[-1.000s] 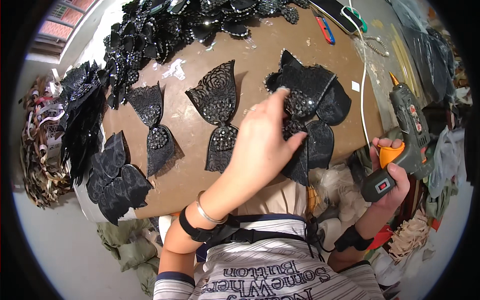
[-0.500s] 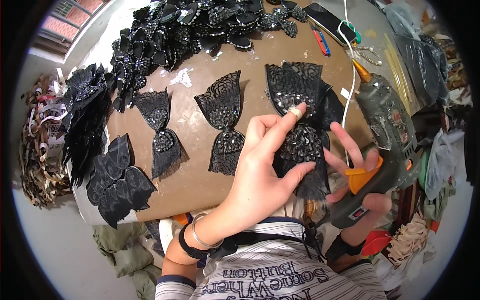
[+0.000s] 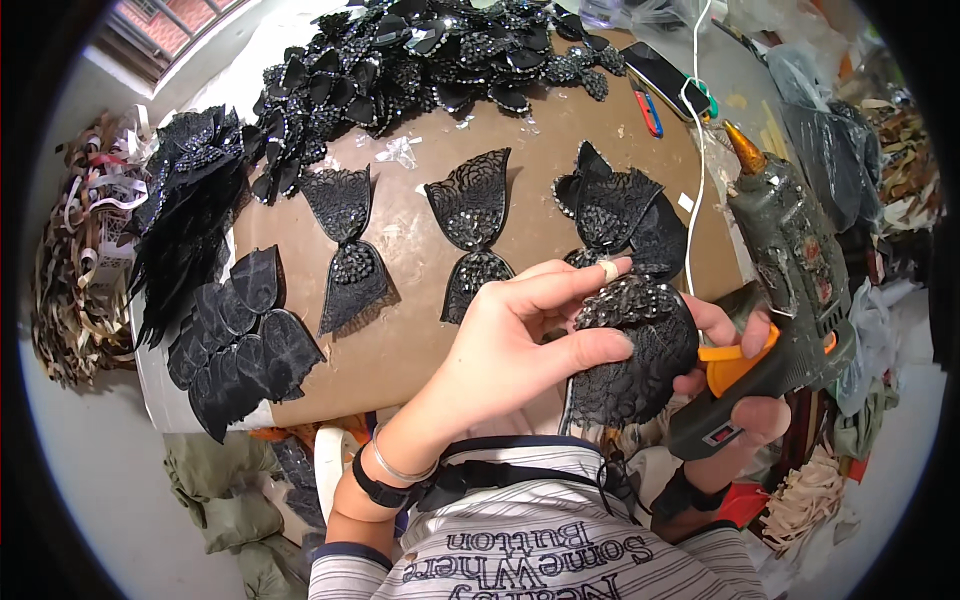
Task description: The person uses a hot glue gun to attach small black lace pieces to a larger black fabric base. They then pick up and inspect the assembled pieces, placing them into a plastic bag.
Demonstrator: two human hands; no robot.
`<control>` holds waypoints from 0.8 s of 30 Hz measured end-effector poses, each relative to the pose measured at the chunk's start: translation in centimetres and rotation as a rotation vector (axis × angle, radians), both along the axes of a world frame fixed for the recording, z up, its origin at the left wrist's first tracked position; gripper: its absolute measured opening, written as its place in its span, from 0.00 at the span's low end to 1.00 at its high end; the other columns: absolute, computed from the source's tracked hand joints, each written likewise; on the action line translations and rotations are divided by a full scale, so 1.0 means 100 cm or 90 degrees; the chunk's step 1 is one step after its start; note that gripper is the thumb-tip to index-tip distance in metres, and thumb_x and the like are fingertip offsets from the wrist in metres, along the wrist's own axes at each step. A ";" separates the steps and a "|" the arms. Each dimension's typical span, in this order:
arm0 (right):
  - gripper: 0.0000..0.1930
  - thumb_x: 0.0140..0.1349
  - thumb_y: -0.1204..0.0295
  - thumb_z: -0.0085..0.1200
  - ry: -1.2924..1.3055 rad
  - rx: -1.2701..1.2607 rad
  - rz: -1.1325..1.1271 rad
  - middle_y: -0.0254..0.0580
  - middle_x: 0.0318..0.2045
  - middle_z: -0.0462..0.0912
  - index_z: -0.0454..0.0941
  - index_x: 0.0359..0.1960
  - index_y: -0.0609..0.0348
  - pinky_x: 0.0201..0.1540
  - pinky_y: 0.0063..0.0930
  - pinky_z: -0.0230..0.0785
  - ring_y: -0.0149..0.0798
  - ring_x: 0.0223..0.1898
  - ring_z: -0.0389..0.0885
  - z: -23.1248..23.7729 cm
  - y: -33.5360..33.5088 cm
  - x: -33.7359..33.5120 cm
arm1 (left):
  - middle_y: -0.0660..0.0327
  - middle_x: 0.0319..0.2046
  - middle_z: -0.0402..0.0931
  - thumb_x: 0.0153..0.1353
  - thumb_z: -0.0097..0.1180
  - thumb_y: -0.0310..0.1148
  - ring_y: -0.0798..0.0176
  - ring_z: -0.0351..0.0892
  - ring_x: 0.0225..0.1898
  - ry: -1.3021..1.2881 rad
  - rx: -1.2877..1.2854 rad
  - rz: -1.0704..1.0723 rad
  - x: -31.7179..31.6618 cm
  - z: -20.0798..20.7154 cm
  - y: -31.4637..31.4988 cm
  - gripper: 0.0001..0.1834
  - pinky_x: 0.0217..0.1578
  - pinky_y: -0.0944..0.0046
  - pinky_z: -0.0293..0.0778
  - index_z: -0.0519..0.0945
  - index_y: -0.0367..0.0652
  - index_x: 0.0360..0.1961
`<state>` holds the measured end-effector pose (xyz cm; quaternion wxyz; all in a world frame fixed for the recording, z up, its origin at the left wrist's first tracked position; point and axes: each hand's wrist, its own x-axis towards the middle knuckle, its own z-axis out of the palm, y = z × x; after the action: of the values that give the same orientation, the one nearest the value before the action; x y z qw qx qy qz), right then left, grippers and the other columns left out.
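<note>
Left hand (image 3: pixel 505 345) pinched beaded lace (image 3: pixel 648 362) (probably light, soft; best rim-held) by table's (image 3: pixel 330 395) near edge; right hand (image 3: pixel 755 422) gripped glue gun (image 3: pixel 790 245).

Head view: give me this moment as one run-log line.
left grip: pinching black beaded lace piece | right grip: holding hot-glue gun, nozzle pointing away from piece | brown tabletop: black lace bows, sequined heap, smartphone

Bows (image 3: pixel 473 225) in a row on table (image 3: pixel 400 350), heap (image 3: pixel 420 75) behind, glue gun (image 3: pixel 790 250) right (phone (image 3: pixel 662 78) beyond it)
</note>
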<state>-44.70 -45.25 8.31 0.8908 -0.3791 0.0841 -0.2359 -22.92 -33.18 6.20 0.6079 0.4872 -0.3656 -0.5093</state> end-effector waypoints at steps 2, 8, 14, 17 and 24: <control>0.25 0.46 0.84 0.57 -0.007 0.008 -0.012 0.83 0.64 0.48 0.65 0.47 0.54 0.59 0.51 0.71 0.66 0.68 0.55 -0.001 0.003 0.000 | 0.60 0.47 0.76 0.60 0.62 0.27 0.72 0.73 0.46 0.098 -0.004 -0.011 0.003 0.003 0.005 0.26 0.52 0.70 0.69 0.72 0.32 0.59; 0.27 0.45 0.84 0.57 -0.035 -0.071 0.073 0.85 0.63 0.51 0.66 0.50 0.56 0.57 0.49 0.72 0.67 0.65 0.61 -0.018 0.011 0.002 | 0.56 0.46 0.77 0.63 0.58 0.25 0.67 0.77 0.47 0.449 0.026 0.038 -0.006 -0.002 0.016 0.25 0.50 0.67 0.74 0.63 0.38 0.58; 0.18 0.47 0.83 0.59 0.089 -0.121 -0.077 0.68 0.68 0.49 0.70 0.40 0.59 0.50 0.53 0.78 0.63 0.68 0.56 -0.015 0.017 -0.012 | 0.50 0.47 0.76 0.54 0.57 0.11 0.60 0.79 0.46 0.416 -0.036 0.228 -0.003 -0.008 0.033 0.32 0.49 0.62 0.78 0.57 0.43 0.55; 0.21 0.46 0.82 0.58 0.179 -0.158 -0.206 0.64 0.63 0.60 0.69 0.43 0.59 0.48 0.40 0.82 0.57 0.61 0.67 -0.012 -0.006 -0.029 | 0.51 0.46 0.76 0.54 0.58 0.11 0.62 0.80 0.45 0.392 -0.045 0.241 0.002 -0.011 0.041 0.32 0.48 0.63 0.78 0.57 0.42 0.54; 0.24 0.50 0.81 0.52 0.400 -0.163 -0.363 0.55 0.45 0.78 0.69 0.53 0.67 0.36 0.26 0.77 0.44 0.40 0.80 -0.059 -0.121 -0.061 | 0.55 0.42 0.76 0.52 0.62 0.12 0.63 0.79 0.44 0.390 -0.048 0.222 -0.008 -0.020 0.031 0.44 0.49 0.62 0.77 0.48 0.41 0.64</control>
<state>-50.78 -57.31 2.43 0.6674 -0.5010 0.4220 -0.3542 -23.69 -30.08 4.15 0.7849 0.3440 -0.0962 -0.5063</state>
